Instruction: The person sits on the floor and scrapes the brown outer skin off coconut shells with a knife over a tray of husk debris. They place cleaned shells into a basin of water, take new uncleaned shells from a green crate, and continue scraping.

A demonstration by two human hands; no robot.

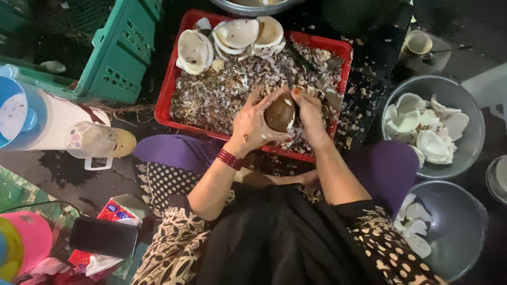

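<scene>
My left hand (255, 122) cups a brown coconut piece (280, 113) from the left, fingers spread around it. My right hand (310, 115) presses against the coconut's right side, with a dark knife (311, 74) running up and away from it; whether that hand grips the knife I cannot tell. Both hands hover over the near edge of a red crate (166, 95) filled with brown shell shavings. Several white coconut halves (237, 34) lie at the crate's far end.
A metal bowl (472, 132) with white coconut pieces is at right, another metal bowl (459, 227) below it. A green crate (119, 53), a clear mug (97, 141), a blue jug (18, 113) and a black phone (104, 237) lie at left.
</scene>
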